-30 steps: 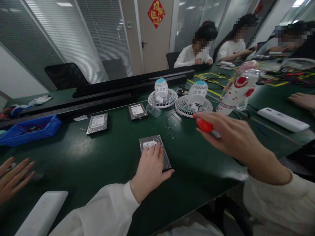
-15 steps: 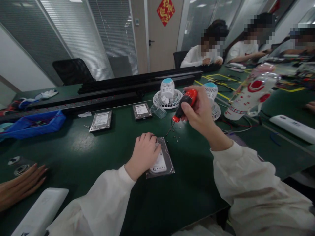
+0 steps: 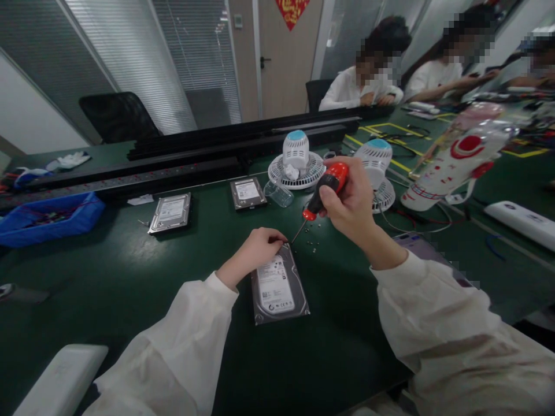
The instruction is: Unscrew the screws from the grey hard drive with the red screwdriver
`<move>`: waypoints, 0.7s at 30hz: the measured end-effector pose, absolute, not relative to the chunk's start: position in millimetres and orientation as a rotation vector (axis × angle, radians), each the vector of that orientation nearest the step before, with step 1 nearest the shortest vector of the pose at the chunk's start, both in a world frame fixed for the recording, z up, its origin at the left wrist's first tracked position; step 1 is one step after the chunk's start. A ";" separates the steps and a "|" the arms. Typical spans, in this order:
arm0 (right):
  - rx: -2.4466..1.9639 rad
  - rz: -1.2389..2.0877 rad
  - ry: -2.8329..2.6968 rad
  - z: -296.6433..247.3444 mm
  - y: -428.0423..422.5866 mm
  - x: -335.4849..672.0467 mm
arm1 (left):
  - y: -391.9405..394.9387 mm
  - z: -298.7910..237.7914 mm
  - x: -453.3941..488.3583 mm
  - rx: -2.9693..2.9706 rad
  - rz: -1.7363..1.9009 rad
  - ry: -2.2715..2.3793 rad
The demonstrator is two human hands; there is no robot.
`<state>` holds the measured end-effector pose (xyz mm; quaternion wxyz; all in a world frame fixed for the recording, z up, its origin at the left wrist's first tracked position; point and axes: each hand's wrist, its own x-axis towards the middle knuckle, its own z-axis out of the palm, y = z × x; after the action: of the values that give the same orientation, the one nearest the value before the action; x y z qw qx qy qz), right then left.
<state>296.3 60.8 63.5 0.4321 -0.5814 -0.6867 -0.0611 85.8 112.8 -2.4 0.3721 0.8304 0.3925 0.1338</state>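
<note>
A silver hard drive (image 3: 278, 285) with a white label lies flat on the green table in front of me. My left hand (image 3: 255, 251) rests at its far left corner, fingers curled and pinched at the corner; what they pinch is too small to see. My right hand (image 3: 348, 199) is closed round a red-and-black screwdriver (image 3: 321, 193), whose thin shaft slants down-left with the tip just above the drive's far corner, next to my left fingers. Several tiny screws (image 3: 313, 240) lie loose on the table just right of the tip.
Two more hard drives (image 3: 170, 211) (image 3: 247, 192) lie farther back, near two small white fans (image 3: 296, 160) (image 3: 376, 166). A blue tray (image 3: 47, 218) sits far left, a white box (image 3: 56, 379) near left, a printed bottle (image 3: 451, 167) right. Black rails (image 3: 195, 160) cross the table. People sit opposite.
My left hand slid from covering the drive to its far corner, baring the label. My right hand swung the screwdriver in from the right and lowered the tip toward that corner. The neighbour's hand left view.
</note>
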 end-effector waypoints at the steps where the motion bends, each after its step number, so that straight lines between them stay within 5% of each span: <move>1: -1.454 -0.158 -1.717 63.2 61.4 296.0 | 113.0 -2.9 85.1 2.119 0.346 0.999; 21: -1.374 -0.117 -1.712 58.3 66.4 297.3 | 112.9 -0.3 82.4 2.062 0.342 0.955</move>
<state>297.3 66.4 58.3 0.4541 -0.5568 -0.6939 -0.0474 82.4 112.9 -0.3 0.4094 0.8187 0.3791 0.1358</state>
